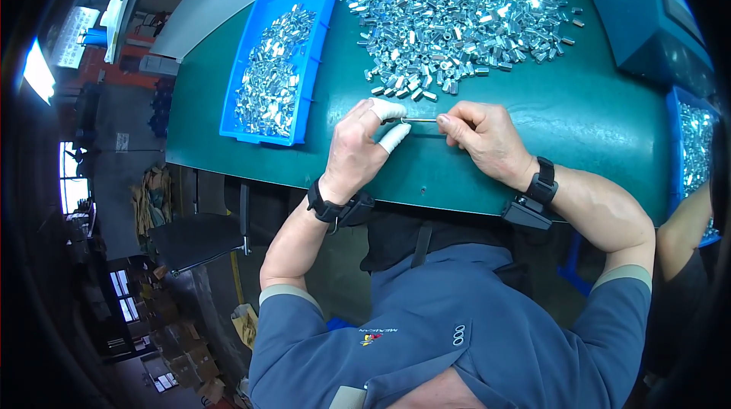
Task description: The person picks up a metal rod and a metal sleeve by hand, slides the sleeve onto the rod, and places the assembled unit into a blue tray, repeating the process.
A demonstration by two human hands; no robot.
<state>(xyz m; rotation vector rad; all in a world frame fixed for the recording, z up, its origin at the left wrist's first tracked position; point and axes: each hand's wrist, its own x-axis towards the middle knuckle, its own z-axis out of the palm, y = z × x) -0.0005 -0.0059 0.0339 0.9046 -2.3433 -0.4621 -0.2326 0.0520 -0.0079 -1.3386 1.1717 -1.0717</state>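
Observation:
My left hand (358,150) rests on the green table (579,119), with white finger cots on thumb and forefinger pinching one end of a thin metal rod (419,119). My right hand (483,138) pinches the other end of the same rod. The rod lies level just above the table between both hands. Directly behind the hands spreads a big heap of small shiny metal nuts (457,17); its nearest loose pieces lie a little beyond my fingertips.
A blue plastic tray (308,66) with more metal nuts sits at the left rear. Another blue tray (689,150) of parts stands at the right edge, beside another person's arm (685,226). A teal machine housing (647,20) fills the back right.

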